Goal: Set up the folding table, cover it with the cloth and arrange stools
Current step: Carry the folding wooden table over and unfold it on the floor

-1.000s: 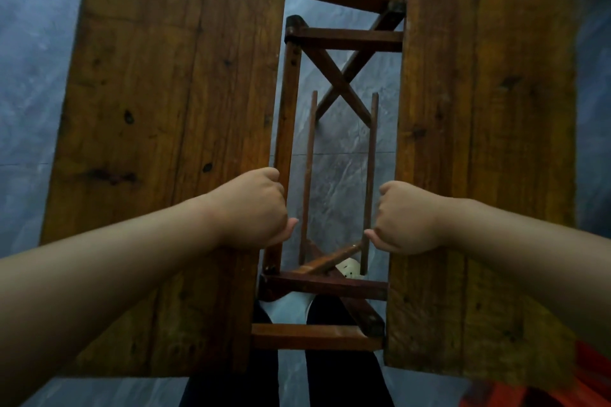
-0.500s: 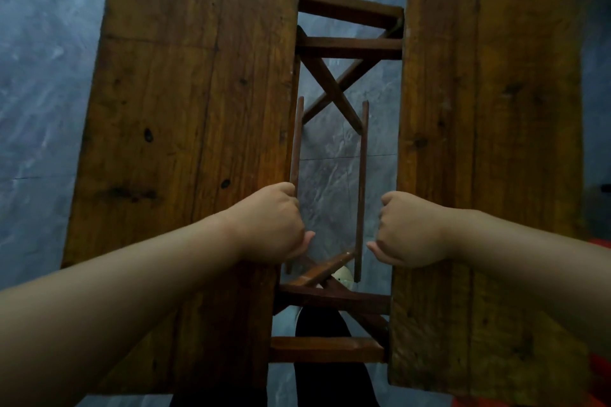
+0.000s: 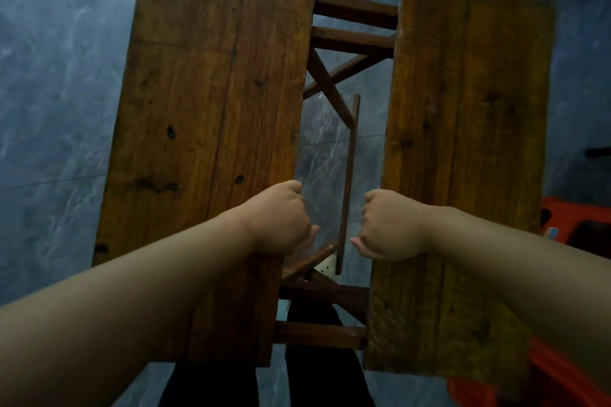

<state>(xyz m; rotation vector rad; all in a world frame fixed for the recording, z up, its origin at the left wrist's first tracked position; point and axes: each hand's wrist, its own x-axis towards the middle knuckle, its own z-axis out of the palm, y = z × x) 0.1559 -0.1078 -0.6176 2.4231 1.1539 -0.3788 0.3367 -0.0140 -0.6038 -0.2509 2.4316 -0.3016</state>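
Note:
The wooden folding table stands below me with its two top halves apart. My left hand (image 3: pixel 281 218) is closed on the inner edge of the left tabletop half (image 3: pixel 205 116). My right hand (image 3: pixel 388 226) is closed on the inner edge of the right tabletop half (image 3: pixel 463 149). In the gap between them I see the crossed leg frame (image 3: pixel 330 82), a thin upright bar (image 3: pixel 347 182) and cross rails (image 3: pixel 317 335) near me. No cloth is in view.
Grey marbled floor tiles (image 3: pixel 59 109) surround the table. An orange plastic stool (image 3: pixel 575 221) sits at the right edge, and more orange plastic (image 3: pixel 558 380) shows at the lower right. My dark trouser legs (image 3: pixel 317 383) stand under the near end.
The left tabletop half has moved rightward and now hides the left thin bar. The gap between the halves looks narrower. Both hands keep their grip.

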